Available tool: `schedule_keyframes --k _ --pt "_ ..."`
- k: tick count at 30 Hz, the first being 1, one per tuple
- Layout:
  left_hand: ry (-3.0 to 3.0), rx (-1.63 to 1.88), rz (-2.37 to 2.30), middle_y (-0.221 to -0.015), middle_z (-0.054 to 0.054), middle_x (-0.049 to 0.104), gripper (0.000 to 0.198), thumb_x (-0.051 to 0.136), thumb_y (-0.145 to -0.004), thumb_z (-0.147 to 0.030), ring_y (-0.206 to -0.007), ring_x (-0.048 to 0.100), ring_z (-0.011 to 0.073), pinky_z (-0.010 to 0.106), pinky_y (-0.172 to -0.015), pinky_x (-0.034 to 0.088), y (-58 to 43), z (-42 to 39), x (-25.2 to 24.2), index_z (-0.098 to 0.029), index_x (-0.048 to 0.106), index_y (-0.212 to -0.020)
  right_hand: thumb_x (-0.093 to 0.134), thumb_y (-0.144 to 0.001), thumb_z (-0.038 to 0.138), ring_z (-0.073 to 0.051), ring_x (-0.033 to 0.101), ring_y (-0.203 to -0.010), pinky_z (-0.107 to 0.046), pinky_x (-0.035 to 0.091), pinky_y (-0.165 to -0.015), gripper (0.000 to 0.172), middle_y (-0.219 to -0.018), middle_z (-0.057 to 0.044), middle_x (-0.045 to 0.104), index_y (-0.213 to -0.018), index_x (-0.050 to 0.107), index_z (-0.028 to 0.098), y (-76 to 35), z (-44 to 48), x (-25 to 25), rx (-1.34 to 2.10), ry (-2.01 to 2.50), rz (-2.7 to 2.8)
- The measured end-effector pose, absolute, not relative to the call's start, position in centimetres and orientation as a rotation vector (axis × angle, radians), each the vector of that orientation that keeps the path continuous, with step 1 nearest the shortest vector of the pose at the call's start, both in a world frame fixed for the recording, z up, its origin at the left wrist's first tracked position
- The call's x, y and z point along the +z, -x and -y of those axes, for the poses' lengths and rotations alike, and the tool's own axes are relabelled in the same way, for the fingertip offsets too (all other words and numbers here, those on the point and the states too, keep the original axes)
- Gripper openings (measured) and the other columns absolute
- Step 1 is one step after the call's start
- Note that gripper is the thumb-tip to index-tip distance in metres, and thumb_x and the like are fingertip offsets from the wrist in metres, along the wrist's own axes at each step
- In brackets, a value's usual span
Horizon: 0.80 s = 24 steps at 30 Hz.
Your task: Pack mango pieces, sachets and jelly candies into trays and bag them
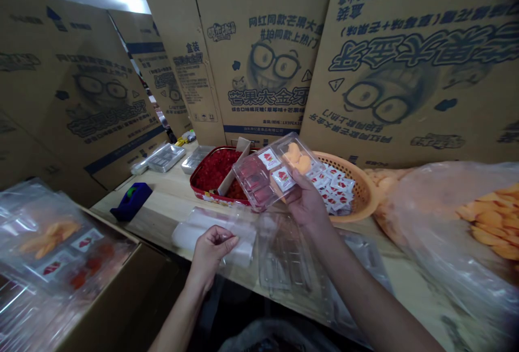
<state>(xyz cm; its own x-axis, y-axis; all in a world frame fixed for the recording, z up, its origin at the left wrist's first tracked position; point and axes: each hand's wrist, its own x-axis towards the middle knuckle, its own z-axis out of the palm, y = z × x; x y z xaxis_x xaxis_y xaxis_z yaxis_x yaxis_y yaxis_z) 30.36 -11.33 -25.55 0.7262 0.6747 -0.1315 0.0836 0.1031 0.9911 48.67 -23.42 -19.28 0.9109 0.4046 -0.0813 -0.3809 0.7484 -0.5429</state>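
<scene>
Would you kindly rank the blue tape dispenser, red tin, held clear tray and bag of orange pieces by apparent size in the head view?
1. Bag of orange pieces
2. Clear tray and red tin: too alike to rank; the nearer tray overlaps the tin
3. Blue tape dispenser

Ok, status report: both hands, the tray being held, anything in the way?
Right fingers hold loaded tray, tilted. Left fingers pinched together; whether on film, can't tell. Clear trays lie below; nothing visibly blocking.
</scene>
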Motion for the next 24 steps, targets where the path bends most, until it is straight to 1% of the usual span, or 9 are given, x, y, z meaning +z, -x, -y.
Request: schedule_keyframes --k 6,11,17,21,24 --pt "-1.314 0.512 -0.675 -0.061 -0.003 0.060 0.027 0.079 -0.052 -0.026 -0.058 0.051 0.0049 0.015 -0.057 0.039 -30.4 11.6 -25.5 -0.012 0.059 -0.065 0.064 -0.068 0.013 -0.013 0.065 -0.080 -0.024 0.054 -0.071 0.031 -0.090 0.001 0.070 -0.098 0.063 0.020 -47.9 23.0 -19.2 0.369 0.562 0.079" --pt "-1.186 0.552 -0.683 -0.063 -0.001 0.064 0.026 0.079 -0.053 -0.026 -0.061 0.056 0.0061 0.016 -0.062 0.042 -30.3 11.6 -25.5 -0.012 0.061 -0.068 0.066 -0.066 0.012 -0.012 0.065 -0.076 -0.021 0.054 -0.064 0.030 -0.091 0.001 0.070 -0.094 0.063 0.020 -47.5 23.0 -19.7 0.335 0.567 0.094" --pt "-1.070 0.594 -0.702 -0.063 0.000 0.066 0.027 0.078 -0.054 -0.027 -0.061 0.060 0.0083 0.020 -0.067 0.046 -30.4 11.8 -25.4 -0.013 0.060 -0.067 0.071 -0.063 0.017 -0.011 0.065 -0.075 -0.020 0.054 -0.065 0.030 -0.086 0.003 0.070 -0.092 0.063 0.022 -47.6 23.2 -20.6 0.478 0.615 0.142" --pt "-1.046 0.648 -0.713 -0.063 0.000 0.066 0.028 0.078 -0.054 -0.029 -0.063 0.062 0.0102 0.024 -0.071 0.048 -30.3 11.6 -25.3 -0.013 0.060 -0.067 0.072 -0.063 0.018 -0.012 0.065 -0.079 -0.022 0.054 -0.067 0.033 -0.090 0.001 0.070 -0.094 0.063 0.020 -47.9 23.6 -20.7 0.543 0.644 0.181" --pt "-1.072 0.707 -0.739 -0.063 0.000 0.066 0.029 0.077 -0.054 -0.031 -0.062 0.062 0.0110 0.024 -0.068 0.049 -30.1 11.0 -25.1 -0.013 0.060 -0.068 0.072 -0.062 0.016 -0.014 0.065 -0.081 -0.022 0.054 -0.068 0.029 -0.089 0.000 0.070 -0.090 0.065 0.019 -48.1 24.0 -20.6 0.549 0.656 0.198"
